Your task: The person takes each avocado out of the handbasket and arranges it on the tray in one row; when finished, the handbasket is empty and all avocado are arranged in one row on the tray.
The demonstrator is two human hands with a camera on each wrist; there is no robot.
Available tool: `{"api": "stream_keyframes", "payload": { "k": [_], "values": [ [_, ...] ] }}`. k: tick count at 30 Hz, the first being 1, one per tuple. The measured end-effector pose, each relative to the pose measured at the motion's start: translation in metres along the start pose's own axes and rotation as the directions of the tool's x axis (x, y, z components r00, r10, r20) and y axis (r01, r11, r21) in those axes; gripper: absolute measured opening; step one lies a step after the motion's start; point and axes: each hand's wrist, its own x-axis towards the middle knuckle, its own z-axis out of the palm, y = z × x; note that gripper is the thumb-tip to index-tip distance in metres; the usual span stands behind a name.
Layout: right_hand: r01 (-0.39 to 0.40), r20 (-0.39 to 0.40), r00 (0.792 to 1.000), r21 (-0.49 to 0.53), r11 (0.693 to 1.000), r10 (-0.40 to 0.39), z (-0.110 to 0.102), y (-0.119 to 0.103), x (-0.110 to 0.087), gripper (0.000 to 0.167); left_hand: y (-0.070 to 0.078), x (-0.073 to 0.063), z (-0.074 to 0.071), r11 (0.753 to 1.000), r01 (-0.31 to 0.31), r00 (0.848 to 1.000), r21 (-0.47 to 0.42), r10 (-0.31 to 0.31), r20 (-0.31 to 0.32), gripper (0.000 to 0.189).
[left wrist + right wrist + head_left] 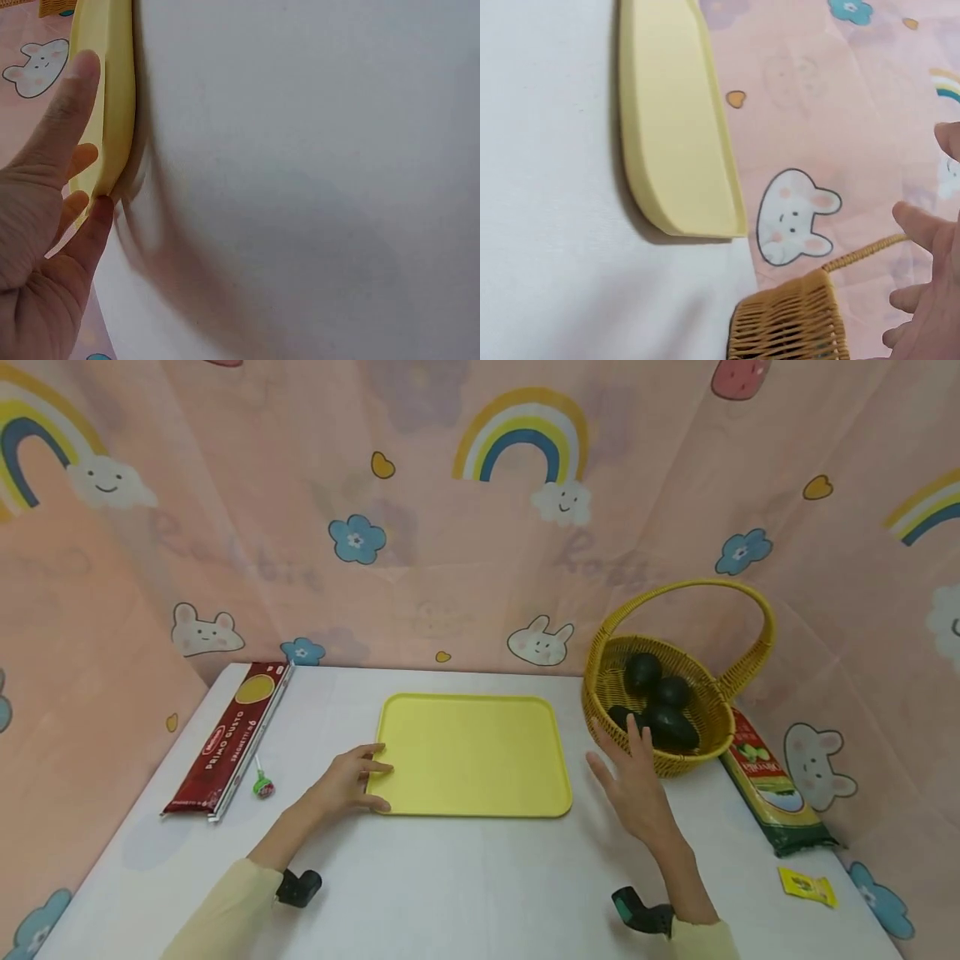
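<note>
A yellow rectangular tray (468,760) lies flat in the middle of the white table. My left hand (347,782) is at its left end, fingers spread and touching the rim without curling round it. In the left wrist view, the thumb (82,75) extends along the tray and a fingertip meets its edge. To the right stands a woven basket (611,668) with a tall handle, holding several dark avocados (669,727). My right hand (637,789) hovers in front of the basket with fingers spread, holding nothing; its fingertips partly cover the near rim.
A red spaghetti packet (232,739) lies at the left, with a lollipop (263,786) beside it. Right of the basket lies a green and red packet (780,793), and nearer is a small yellow wrapped sweet (807,887). A pink patterned cloth (465,568) hangs behind the table.
</note>
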Motion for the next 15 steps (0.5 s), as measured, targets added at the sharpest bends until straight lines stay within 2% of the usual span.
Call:
{"api": "stream_keyframes", "payload": {
  "k": [4,8,10,12,15],
  "values": [
    [0.028,-0.071,0.997,0.155,0.988,-0.017,-0.010,0.004,0.001,0.054,-0.003,-0.001,-0.001,0.999,-0.008,1.000,0.053,0.007,0.017,0.060],
    [0.041,-0.144,0.990,0.268,0.962,-0.001,-0.021,0.009,0.001,0.050,-0.002,-0.004,0.000,1.000,0.018,1.000,0.024,-0.018,0.017,0.060],
    [0.017,-0.172,0.984,0.321,0.947,0.040,-0.028,0.013,0.002,0.049,-0.001,-0.005,0.001,0.999,0.037,0.999,0.000,-0.037,0.011,0.060],
    [-0.038,-0.182,0.977,0.379,0.925,0.115,-0.034,0.019,0.005,0.050,-0.001,-0.006,0.002,0.999,0.043,0.999,-0.014,-0.043,0.001,0.059],
    [-0.151,-0.153,0.957,0.469,0.870,0.248,-0.046,0.033,0.011,0.052,-0.002,-0.006,0.004,0.998,0.046,0.999,-0.036,-0.047,-0.016,0.059]
  ]
}}
